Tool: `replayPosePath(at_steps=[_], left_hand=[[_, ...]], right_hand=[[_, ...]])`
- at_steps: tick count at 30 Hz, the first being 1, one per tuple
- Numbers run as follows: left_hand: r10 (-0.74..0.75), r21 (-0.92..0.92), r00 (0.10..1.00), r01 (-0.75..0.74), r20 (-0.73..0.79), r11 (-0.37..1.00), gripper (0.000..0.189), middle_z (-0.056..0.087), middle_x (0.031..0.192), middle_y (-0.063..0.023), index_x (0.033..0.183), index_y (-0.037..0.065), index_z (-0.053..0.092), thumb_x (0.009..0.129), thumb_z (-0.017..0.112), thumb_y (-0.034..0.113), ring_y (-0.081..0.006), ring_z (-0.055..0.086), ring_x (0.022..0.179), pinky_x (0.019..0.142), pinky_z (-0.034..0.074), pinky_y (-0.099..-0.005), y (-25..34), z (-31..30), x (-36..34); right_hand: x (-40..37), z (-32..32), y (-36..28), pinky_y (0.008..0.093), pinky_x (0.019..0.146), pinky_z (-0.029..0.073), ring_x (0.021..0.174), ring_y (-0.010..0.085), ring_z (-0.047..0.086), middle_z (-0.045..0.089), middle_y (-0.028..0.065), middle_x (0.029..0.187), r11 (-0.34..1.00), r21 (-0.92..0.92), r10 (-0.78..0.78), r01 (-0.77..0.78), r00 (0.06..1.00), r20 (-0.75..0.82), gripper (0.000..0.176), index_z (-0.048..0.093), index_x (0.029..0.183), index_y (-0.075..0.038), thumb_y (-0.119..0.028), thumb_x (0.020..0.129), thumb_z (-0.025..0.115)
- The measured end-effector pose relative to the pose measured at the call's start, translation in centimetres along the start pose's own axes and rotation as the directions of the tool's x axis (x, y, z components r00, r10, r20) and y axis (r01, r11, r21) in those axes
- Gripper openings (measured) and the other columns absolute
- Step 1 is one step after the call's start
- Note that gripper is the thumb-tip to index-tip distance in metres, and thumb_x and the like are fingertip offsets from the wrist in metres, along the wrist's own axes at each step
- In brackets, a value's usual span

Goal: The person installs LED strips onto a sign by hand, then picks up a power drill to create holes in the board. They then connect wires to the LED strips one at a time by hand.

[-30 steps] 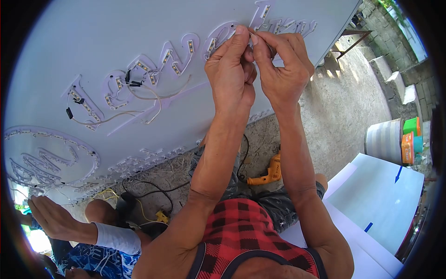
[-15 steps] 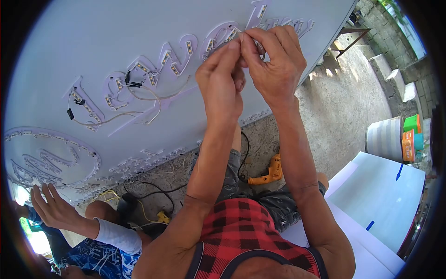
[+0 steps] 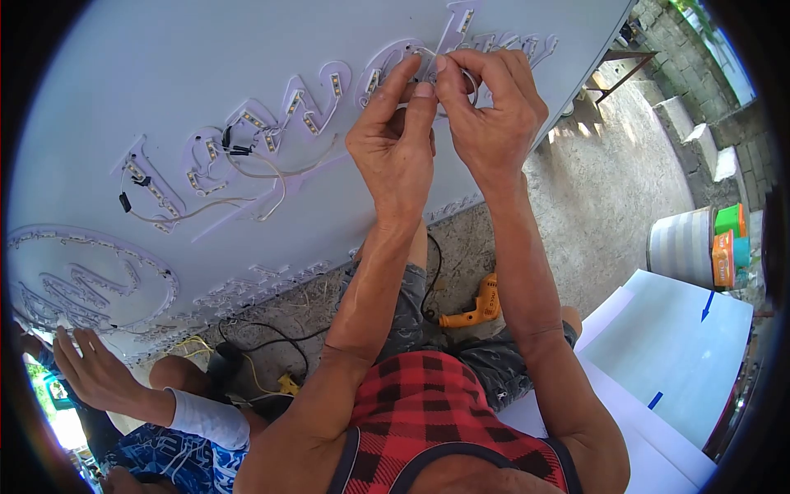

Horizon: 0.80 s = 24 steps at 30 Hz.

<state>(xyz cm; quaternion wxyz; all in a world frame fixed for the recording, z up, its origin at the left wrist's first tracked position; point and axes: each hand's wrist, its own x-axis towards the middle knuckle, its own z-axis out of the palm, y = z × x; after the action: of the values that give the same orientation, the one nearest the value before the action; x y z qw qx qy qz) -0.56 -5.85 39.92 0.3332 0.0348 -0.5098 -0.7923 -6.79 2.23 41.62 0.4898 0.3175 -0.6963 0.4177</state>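
Note:
A thin white wire (image 3: 475, 89) loops around beside my right hand (image 3: 494, 111), whose thumb and index finger pinch it near the top of the lettered sign panel (image 3: 214, 58). Close by on the left, my left hand (image 3: 393, 144) has its index finger raised away from the thumb. Its other fingers curl behind the thumb, where the wire seems to run; the exact grip is partly hidden. Behind both hands are raised letters fitted with small LED modules (image 3: 336, 84). Loose wires with black connectors (image 3: 239, 150) hang over the letters farther left.
A co-worker's hand (image 3: 95, 370) reaches to the panel's lower left. An orange power drill (image 3: 481, 305) lies on the concrete floor among black cables (image 3: 304, 354). White sheets (image 3: 675, 354) lie at right, near a striped round container (image 3: 681, 247) and colourful tubs (image 3: 724, 247).
My left index finger has lifted apart from the thumb, and the hand has turned slightly. My right hand has shifted a little to the right, still pinching the wire.

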Motion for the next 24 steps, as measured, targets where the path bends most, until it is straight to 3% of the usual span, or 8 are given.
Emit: replayPosePath(at_steps=[7,13,18,24], left_hand=[[0.053,0.038,0.998,-0.054,0.033,0.998,0.033,0.069,0.09,0.0002,0.131,0.002,0.067,0.098,0.063,0.005,-0.0035,0.047,0.057,0.048,0.037,-0.021,-0.4,0.1,0.4],[0.047,-0.045,0.996,-0.044,0.074,0.998,0.035,0.069,0.093,-0.0007,0.134,0.002,0.065,0.099,0.061,0.002,-0.0036,0.049,0.062,0.05,0.039,-0.0206,-0.8,0.0,0.4],[0.138,0.013,0.99,-0.139,0.04,0.99,0.036,0.071,0.097,-0.0032,0.133,0.004,0.066,0.096,0.065,0.001,-0.0022,0.054,0.061,0.048,0.041,-0.019,-1.8,-0.6,0.1],[0.108,-0.033,0.994,-0.107,0.031,0.994,0.035,0.071,0.099,-0.0022,0.132,0.004,0.067,0.097,0.064,0.001,-0.0019,0.055,0.063,0.048,0.042,-0.0187,-1.8,-0.6,0.2]], right_hand=[[-0.1,0.0,0.0,0.0311,0.056,0.045,0.069,0.0161,0.056,0.06,0.001,0.071,0.998,0.026,0.054,-0.054,0.999,0.0,0.012,0.07,0.085,-0.005,-0.001,0.079,0.079],[-0.1,0.0,0.0,0.0312,0.058,0.046,0.069,0.0166,0.057,0.062,0.0013,0.073,0.992,0.08,0.094,-0.096,0.995,0.03,0.011,0.07,0.085,-0.005,-0.002,0.079,0.079],[-0.1,0.0,-0.1,0.0317,0.061,0.048,0.072,0.0178,0.059,0.065,0.0021,0.077,0.987,0.132,0.084,-0.089,0.995,0.045,0.012,0.07,0.087,-0.005,-0.002,0.08,0.079],[-0.4,0.2,0.0,0.0329,0.062,0.048,0.074,0.0193,0.059,0.066,0.0036,0.079,0.984,0.159,0.072,-0.082,0.995,0.071,0.013,0.069,0.088,-0.004,-0.001,0.08,0.078]])
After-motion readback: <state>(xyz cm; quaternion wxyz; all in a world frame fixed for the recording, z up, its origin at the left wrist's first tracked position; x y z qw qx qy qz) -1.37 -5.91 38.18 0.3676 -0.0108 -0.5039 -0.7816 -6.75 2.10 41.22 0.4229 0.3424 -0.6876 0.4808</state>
